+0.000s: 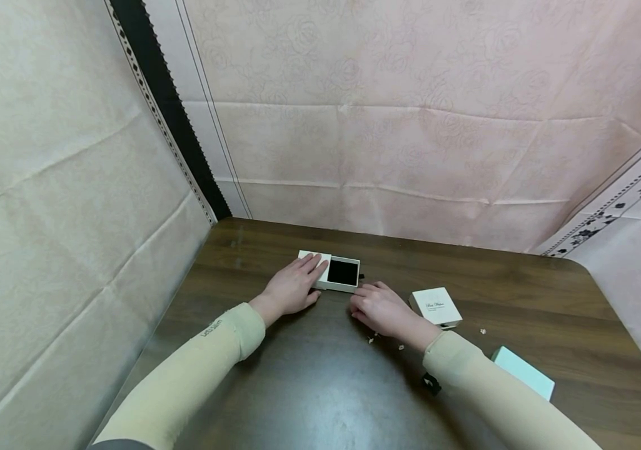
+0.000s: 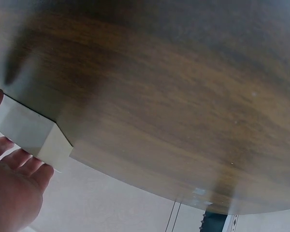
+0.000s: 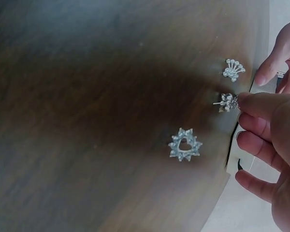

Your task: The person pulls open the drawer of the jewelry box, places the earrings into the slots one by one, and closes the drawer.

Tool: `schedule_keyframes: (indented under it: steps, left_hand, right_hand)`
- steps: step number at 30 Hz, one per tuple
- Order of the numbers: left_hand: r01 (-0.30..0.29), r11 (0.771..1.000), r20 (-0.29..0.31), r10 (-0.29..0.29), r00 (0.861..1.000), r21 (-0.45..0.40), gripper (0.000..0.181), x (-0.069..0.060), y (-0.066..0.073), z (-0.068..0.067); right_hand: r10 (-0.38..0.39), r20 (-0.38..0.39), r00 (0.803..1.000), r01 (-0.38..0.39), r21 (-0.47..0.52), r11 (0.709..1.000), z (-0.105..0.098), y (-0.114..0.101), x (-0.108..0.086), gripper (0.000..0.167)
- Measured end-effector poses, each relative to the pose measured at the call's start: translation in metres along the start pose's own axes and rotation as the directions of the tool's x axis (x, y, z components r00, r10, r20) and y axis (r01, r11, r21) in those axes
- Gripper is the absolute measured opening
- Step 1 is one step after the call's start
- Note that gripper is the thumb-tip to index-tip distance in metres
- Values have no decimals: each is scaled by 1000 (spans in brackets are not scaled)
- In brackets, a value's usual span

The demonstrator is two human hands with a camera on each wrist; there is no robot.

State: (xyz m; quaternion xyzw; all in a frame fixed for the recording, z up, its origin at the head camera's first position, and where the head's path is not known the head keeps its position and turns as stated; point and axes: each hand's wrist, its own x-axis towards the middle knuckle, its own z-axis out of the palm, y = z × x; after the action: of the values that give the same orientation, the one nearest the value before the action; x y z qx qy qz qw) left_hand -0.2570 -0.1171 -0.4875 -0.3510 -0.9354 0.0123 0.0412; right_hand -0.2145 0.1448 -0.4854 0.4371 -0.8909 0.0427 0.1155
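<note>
A white drawer-style jewelry box (image 1: 344,272) stands partly slid out of its sleeve, showing a black insert. My left hand (image 1: 292,286) rests on the sleeve with fingers stretched across its top and the thumb by the near side; the left wrist view also shows the sleeve (image 2: 26,124). My right hand (image 1: 381,307) is beside the drawer's near right corner, its fingers loosely bent. Close to its thumb in the right wrist view is a sparkly stud earring (image 3: 227,102); contact is unclear. A fan-shaped piece (image 3: 233,70) and a heart-centred one (image 3: 185,144) lie on the table.
A closed white box (image 1: 435,306) with printed script stands right of my right hand. A mint-green box (image 1: 524,372) lies beyond my right forearm, and a small sparkly piece (image 1: 483,331) between them. Cloth walls enclose the wooden table (image 1: 309,381).
</note>
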Motion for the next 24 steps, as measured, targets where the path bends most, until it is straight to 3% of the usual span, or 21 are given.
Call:
schedule_keyframes:
  steps: [14, 24]
  left_hand:
    - [10, 1000, 35, -10, 999, -10, 76, 0, 0, -2]
    - [5, 1000, 12, -5, 1000, -1, 75, 0, -1, 2]
  right_hand:
    - [23, 10, 1000, -22, -15, 1000, -1, 7, -6, 20]
    - [41, 15, 999, -41, -5, 999, -1, 8, -8, 20]
